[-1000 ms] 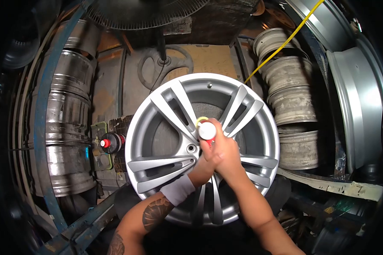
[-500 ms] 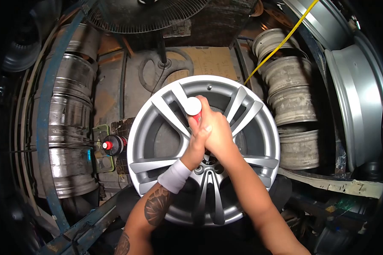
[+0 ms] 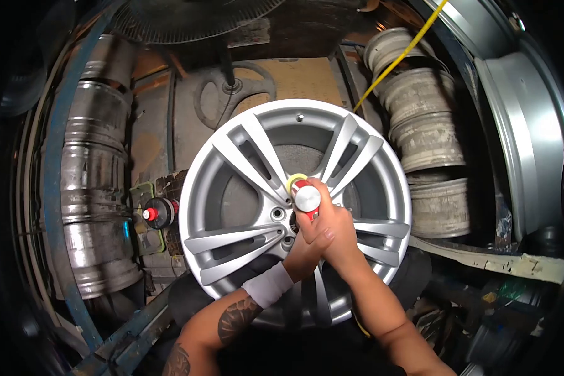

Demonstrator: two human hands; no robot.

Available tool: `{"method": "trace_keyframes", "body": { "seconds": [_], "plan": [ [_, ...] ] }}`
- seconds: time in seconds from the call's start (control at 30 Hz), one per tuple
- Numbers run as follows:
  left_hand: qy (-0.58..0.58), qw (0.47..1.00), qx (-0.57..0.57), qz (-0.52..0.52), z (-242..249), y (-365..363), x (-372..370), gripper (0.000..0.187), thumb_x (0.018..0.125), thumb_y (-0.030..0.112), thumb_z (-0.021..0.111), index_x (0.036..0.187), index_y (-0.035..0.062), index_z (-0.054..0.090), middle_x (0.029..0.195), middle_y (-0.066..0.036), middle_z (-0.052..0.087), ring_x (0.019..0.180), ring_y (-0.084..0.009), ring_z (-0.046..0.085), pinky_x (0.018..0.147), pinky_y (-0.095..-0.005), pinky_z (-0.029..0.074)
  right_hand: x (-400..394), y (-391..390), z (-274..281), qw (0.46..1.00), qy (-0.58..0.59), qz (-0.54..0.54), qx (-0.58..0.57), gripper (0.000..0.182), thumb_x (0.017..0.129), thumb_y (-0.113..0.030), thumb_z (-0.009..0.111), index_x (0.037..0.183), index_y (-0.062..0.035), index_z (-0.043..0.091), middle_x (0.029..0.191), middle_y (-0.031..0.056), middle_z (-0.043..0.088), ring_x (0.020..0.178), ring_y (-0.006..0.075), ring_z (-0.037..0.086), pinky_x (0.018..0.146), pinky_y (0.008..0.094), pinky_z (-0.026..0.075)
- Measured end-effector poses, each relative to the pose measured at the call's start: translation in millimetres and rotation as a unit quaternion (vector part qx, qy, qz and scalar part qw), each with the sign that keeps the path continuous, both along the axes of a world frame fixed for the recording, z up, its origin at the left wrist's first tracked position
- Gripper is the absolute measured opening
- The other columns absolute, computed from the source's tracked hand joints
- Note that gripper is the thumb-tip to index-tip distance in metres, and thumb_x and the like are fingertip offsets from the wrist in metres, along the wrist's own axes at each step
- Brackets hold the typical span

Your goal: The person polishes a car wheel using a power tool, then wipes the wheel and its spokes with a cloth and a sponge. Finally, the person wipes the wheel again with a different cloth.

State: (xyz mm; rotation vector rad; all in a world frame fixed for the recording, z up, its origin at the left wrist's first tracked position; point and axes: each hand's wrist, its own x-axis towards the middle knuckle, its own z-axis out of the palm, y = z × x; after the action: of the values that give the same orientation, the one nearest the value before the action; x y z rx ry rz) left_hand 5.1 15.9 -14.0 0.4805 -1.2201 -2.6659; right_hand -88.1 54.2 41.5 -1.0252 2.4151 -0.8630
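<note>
A silver alloy wheel (image 3: 235, 254) with paired spokes lies face up in front of me. Over its hub area is a small power polisher (image 3: 306, 199), red with a round silver top and a yellow pad poking out beyond it. My right hand (image 3: 337, 229) is wrapped round the polisher's body from the right. Pressed up against it, my left hand (image 3: 307, 250), with a white wristband, is closed on the polisher from below; its fingers are mostly hidden.
Stacked rims stand to the left (image 3: 94, 175) and right (image 3: 426, 144). A dark bottle (image 3: 161, 214) with a red cap sits left of the wheel. Behind are a steering wheel (image 3: 266, 81) and a fan (image 3: 194, 22); a yellow hose (image 3: 398, 59) hangs at upper right.
Both hands have moved the polisher down and right, from the upper-left spoke to beside the hub. The camera view has shifted slightly, and the yellow pad now shows.
</note>
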Motion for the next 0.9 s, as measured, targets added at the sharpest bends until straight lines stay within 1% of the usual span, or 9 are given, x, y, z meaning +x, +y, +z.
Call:
{"method": "trace_keyframes", "body": {
  "seconds": [0.1, 0.2, 0.33, 0.43, 0.53, 0.67, 0.73, 0.87, 0.9],
  "plan": [
    [-0.019, 0.999, -0.022, 0.024, -6.9, 0.4, 3.9, 0.079, 0.096, 0.044, 0.062, 0.152, -0.007, 0.037, 0.145, -0.017, 0.05, 0.136, -0.0257, 0.051, 0.113, -0.0387, 0.043, -2.9, 0.6, 0.8, 0.998, -0.057, 0.017, -0.014, 0.067, 0.088, -0.023, 0.077, 0.146, -0.0135, 0.044, 0.082, 0.0235, 0.073, 0.077, 0.0464, 0.072, 0.068, 0.0534, 0.057],
    [-0.045, 0.997, -0.058, 0.024, -7.2, -24.4, 0.6, 0.085, 0.097, 0.046, 0.061, 0.156, -0.0051, 0.027, 0.147, -0.017, 0.048, 0.136, -0.0267, 0.05, 0.113, -0.0393, 0.042, -6.9, -20.9, -5.5, 0.999, -0.014, 0.019, -0.025, 0.064, 0.091, -0.026, 0.074, 0.147, -0.0152, 0.045, 0.076, 0.024, 0.071, 0.073, 0.0473, 0.071, 0.066, 0.0526, 0.057],
    [-0.042, 0.986, -0.068, 0.146, 3.8, -60.8, -24.2, 0.096, 0.092, 0.059, 0.062, 0.16, 0.008, 0.019, 0.144, -0.018, 0.048, 0.135, -0.0298, 0.052, 0.113, -0.0455, 0.044, -25.8, -65.7, -6.1, 0.997, -0.02, 0.04, -0.07, 0.057, 0.093, -0.028, 0.071, 0.142, -0.0137, 0.045, 0.08, 0.0252, 0.071, 0.079, 0.0493, 0.071, 0.068, 0.0559, 0.056],
    [-0.03, 0.987, -0.039, 0.156, 6.2, -78.9, -27.9, 0.091, 0.093, 0.058, 0.061, 0.159, 0.009, 0.022, 0.141, -0.018, 0.05, 0.128, -0.0292, 0.056, 0.109, -0.0445, 0.048, -30.3, -86.8, 3.8, 0.998, -0.007, 0.049, -0.039, 0.052, 0.094, -0.031, 0.069, 0.136, -0.0115, 0.046, 0.081, 0.0249, 0.072, 0.079, 0.0494, 0.07, 0.068, 0.0572, 0.055],
    [-0.023, 0.982, -0.039, 0.183, -1.4, -66.4, -19.7, 0.091, 0.093, 0.059, 0.06, 0.159, 0.0095, 0.022, 0.139, -0.017, 0.051, 0.126, -0.0291, 0.057, 0.108, -0.0446, 0.049, -20.5, -75.3, -2.0, 0.996, -0.027, 0.053, -0.069, 0.056, 0.094, -0.032, 0.069, 0.14, -0.0131, 0.044, 0.082, 0.024, 0.072, 0.078, 0.0487, 0.07, 0.068, 0.0571, 0.055],
    [-0.042, 0.99, -0.018, 0.133, -21.1, -16.9, 4.1, 0.096, 0.091, 0.06, 0.065, 0.16, 0.0084, 0.022, 0.145, -0.016, 0.047, 0.133, -0.0274, 0.052, 0.112, -0.0445, 0.045, -4.3, -24.0, -5.5, 0.999, -0.028, 0.042, -0.006, 0.065, 0.092, -0.027, 0.073, 0.148, -0.0174, 0.04, 0.083, 0.0219, 0.073, 0.077, 0.0459, 0.072, 0.067, 0.0536, 0.056],
    [-0.063, 0.997, -0.007, 0.054, -20.8, -0.6, 11.9, 0.113, 0.091, 0.056, 0.068, 0.163, 0.0099, -0.005, 0.15, -0.019, 0.042, 0.139, -0.0288, 0.047, 0.114, -0.0422, 0.042, 1.7, -3.7, -6.9, 0.999, -0.047, 0.022, 0.015, 0.06, 0.092, -0.027, 0.073, 0.142, -0.0161, 0.041, 0.085, 0.0213, 0.074, 0.081, 0.0453, 0.073, 0.072, 0.0532, 0.057],
    [-0.055, 0.998, -0.01, 0.014, -10.6, 8.5, 11.6, 0.106, 0.091, 0.057, 0.071, 0.161, -0.0015, 0.016, 0.152, -0.018, 0.043, 0.14, -0.0281, 0.045, 0.117, -0.0407, 0.038, 1.8, 9.2, 4.7, 0.996, -0.057, 0.003, 0.065, 0.065, 0.091, -0.026, 0.075, 0.146, -0.0159, 0.041, 0.085, 0.0211, 0.074, 0.08, 0.0451, 0.073, 0.071, 0.0521, 0.058],
    [-0.073, 0.996, -0.032, 0.04, -0.9, 7.4, 7.7, 0.098, 0.092, 0.054, 0.069, 0.157, -0.0057, 0.026, 0.151, -0.018, 0.043, 0.14, -0.0264, 0.046, 0.117, -0.0402, 0.037, -0.3, 7.1, 2.4, 0.998, -0.048, 0.01, 0.029, 0.064, 0.092, -0.026, 0.074, 0.145, -0.014, 0.042, 0.084, 0.0214, 0.074, 0.079, 0.0457, 0.073, 0.071, 0.0525, 0.058]
  ]
}}
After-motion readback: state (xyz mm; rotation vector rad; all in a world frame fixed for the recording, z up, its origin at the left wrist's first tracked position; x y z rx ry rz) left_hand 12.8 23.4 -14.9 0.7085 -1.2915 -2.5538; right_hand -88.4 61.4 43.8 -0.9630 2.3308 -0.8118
